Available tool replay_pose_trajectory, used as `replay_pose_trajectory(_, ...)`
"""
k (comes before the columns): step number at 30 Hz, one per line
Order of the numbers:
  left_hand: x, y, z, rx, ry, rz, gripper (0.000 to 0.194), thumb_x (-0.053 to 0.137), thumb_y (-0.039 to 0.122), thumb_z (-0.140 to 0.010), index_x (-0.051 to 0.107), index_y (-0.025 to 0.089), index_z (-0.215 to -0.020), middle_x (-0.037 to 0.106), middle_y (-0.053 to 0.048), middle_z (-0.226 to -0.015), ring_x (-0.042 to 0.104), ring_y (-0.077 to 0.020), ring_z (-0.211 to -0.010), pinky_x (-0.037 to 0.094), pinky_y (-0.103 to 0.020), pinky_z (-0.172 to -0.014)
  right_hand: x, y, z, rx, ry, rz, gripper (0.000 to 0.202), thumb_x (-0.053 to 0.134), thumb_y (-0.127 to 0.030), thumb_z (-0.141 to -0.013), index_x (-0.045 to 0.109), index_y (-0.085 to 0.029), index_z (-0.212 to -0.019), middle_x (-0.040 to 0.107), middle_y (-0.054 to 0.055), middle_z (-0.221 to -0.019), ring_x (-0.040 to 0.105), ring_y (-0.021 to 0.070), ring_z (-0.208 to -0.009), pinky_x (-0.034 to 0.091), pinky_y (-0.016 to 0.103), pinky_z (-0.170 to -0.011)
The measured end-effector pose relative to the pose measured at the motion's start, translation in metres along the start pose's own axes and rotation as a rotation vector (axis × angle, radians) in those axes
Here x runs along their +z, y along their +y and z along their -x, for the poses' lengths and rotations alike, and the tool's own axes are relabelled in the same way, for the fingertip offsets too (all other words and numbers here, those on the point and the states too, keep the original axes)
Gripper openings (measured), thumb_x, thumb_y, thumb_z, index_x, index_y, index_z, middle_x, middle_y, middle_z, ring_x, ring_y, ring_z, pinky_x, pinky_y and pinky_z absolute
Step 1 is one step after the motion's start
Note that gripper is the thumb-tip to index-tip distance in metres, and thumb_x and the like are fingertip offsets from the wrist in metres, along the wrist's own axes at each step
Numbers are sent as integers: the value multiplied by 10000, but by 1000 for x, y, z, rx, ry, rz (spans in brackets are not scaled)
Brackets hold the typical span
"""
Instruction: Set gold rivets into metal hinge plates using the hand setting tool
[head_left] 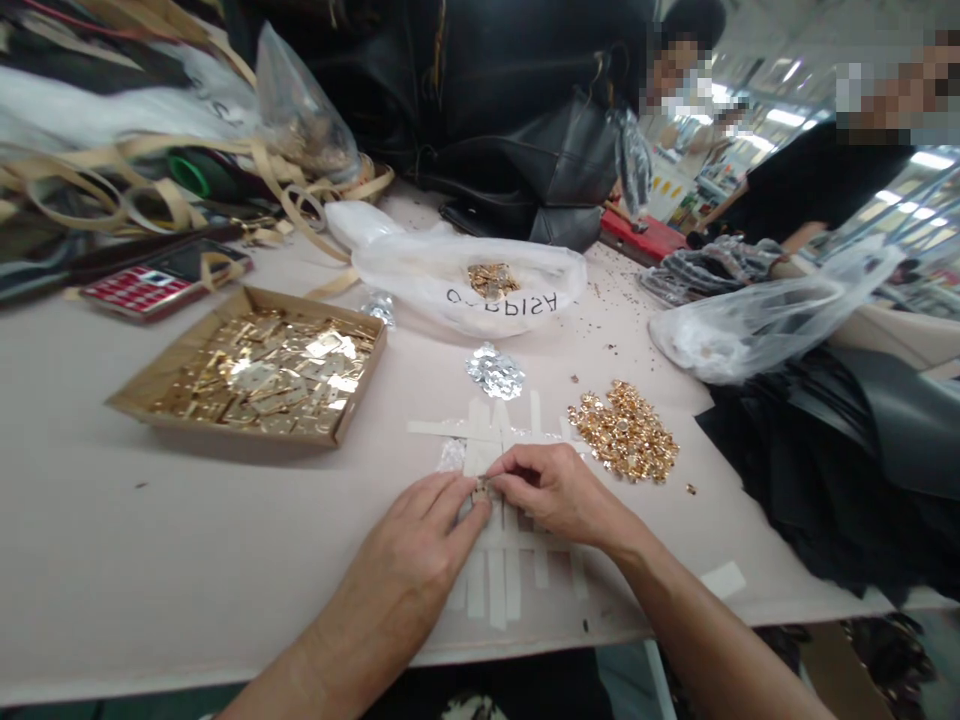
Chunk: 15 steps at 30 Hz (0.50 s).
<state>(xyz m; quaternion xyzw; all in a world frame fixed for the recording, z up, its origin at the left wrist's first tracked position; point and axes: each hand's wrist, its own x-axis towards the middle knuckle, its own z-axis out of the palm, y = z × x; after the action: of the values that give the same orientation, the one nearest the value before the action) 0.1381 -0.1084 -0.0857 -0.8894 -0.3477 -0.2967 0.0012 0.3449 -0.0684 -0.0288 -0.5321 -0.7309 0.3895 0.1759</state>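
A pale work surface (pixel 150 560) in a busy workshop carries a cardboard tray (pixel 135 392) full of flat gold plates, a heap of gold studs (pixel 624 430), a small pile of silver bits (pixel 495 370) and crossed white strips (pixel 487 440). Over the strips, the left hand (pixel 420 545) and right hand (pixel 551 490) together pinch one small metal piece (pixel 480 487) between their fingertips. Judging by the full tray and large heap, most of the pieces look untouched, and no finished pile is plainly visible.

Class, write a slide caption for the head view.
Left hand and right hand pinch a small gold fitting over tape strips.
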Motion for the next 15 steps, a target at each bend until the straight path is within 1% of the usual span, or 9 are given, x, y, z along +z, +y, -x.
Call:
replay_pose_trajectory(6,2,2,3,-59,-49,95,308,438,124,-981,646,130,-1208,636,-148,-1198,572,-291,-1136,537,-485,-965,3,-8,-5,-7,-51,114,184,597,-141,-865,770,-204,-856,720,-18,-707,585,103,-631,410,226,-586)
replay_pose_trajectory(10,4,2,3,-94,-43,134,298,457,130,-976,649,154,-1202,618,-136,-1240,557,-273,-1161,518,-478,-1001,6,-11,-8,-3,-60,175,190,593,-138,-864,763,-221,-880,739,-6,-735,611,124,-648,422,247,-593)
replay_pose_trajectory(13,4,3,3,-104,-61,156,293,475,131,-973,646,155,-1210,612,-131,-1242,552,-271,-1160,511,-477,-1011,6,-11,-9,0,-68,186,182,600,-139,-859,750,-227,-913,750,-4,-763,630,131,-666,436,251,-605)
replay_pose_trajectory(15,3,3,3,-109,-75,168,297,487,124,-969,641,151,-1220,608,-135,-1243,550,-275,-1155,506,-483,-1018,5,-12,-9,-10,-76,233,187,600,-135,-855,748,-231,-916,752,-1,-762,640,140,-668,435,257,-604)
